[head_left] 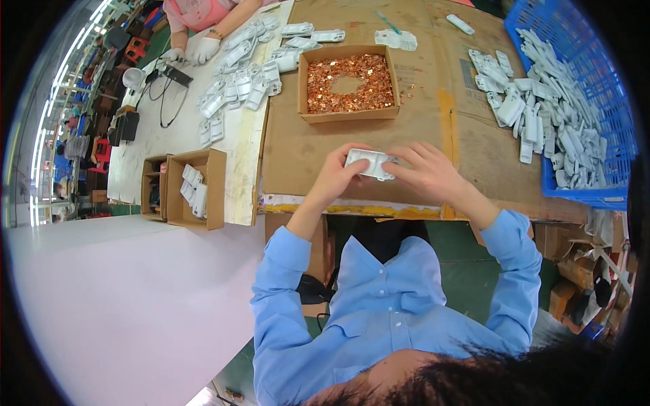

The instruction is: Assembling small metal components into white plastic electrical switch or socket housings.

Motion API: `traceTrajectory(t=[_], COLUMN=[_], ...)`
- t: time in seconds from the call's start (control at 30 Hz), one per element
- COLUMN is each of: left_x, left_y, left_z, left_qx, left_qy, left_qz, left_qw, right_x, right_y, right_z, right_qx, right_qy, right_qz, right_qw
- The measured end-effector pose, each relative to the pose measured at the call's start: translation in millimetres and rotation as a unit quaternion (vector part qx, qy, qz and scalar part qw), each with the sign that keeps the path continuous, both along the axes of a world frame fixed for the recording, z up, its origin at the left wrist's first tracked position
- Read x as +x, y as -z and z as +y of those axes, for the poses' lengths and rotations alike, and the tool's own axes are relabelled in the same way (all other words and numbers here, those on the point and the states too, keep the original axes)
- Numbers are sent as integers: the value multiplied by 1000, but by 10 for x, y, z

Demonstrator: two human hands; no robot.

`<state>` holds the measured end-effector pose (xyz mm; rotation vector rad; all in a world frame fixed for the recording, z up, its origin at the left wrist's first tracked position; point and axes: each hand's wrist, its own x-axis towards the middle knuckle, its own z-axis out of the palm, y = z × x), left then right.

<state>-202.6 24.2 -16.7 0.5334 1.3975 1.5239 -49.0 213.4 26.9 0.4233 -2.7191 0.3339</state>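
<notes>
Over the near edge of the table I hold a small white plastic casing (377,160), its hollow side facing up. My left hand (336,172) grips its left end, with the thumb laid across the inside. On the right end are the thumb and fingertips of my right hand (429,172), pinched together there. Whether a small part sits between those fingertips is hidden. Just beyond my hands stands an open cardboard box (352,118) of many tiny copper-coloured metal pieces (323,97).
A blue plastic crate (588,196) on the right spills white casings (535,115) onto the table. More casings (244,81) lie at the far left, near a co-worker's gloved hand (206,50). A small cardboard box (215,189) holds several casings. A black cable (162,111) lies beyond it.
</notes>
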Motion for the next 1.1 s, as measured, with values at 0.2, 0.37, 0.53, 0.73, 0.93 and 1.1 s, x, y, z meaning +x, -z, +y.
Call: traceTrajectory(t=[0.2,0.37,0.53,0.73,0.93,1.1], left_x=[-557,-712,-733,-770,-710,-705], left_y=[410,497,562,646,616,640], left_z=[-193,-338,-316,-336,-360,-367], left_qx=[0,-25,-32,-26,-50,-63], left_qy=[-181,-149,-148,-143,-180,-183], left_qz=[128,219,250,286,317,354], left_qw=[975,964,956,947,930,915], right_x=[-642,-815,-827,-1058,-2090,-2479], right_y=[232,441,449,145,87,360], right_z=[305,383,312,345,393,423], right_qx=[-54,3,10,-76,-77,119], right_qy=[95,123,128,144,116,40], right_qz=[65,18,20,69,-36,-90], right_qw=[992,992,991,984,990,988])
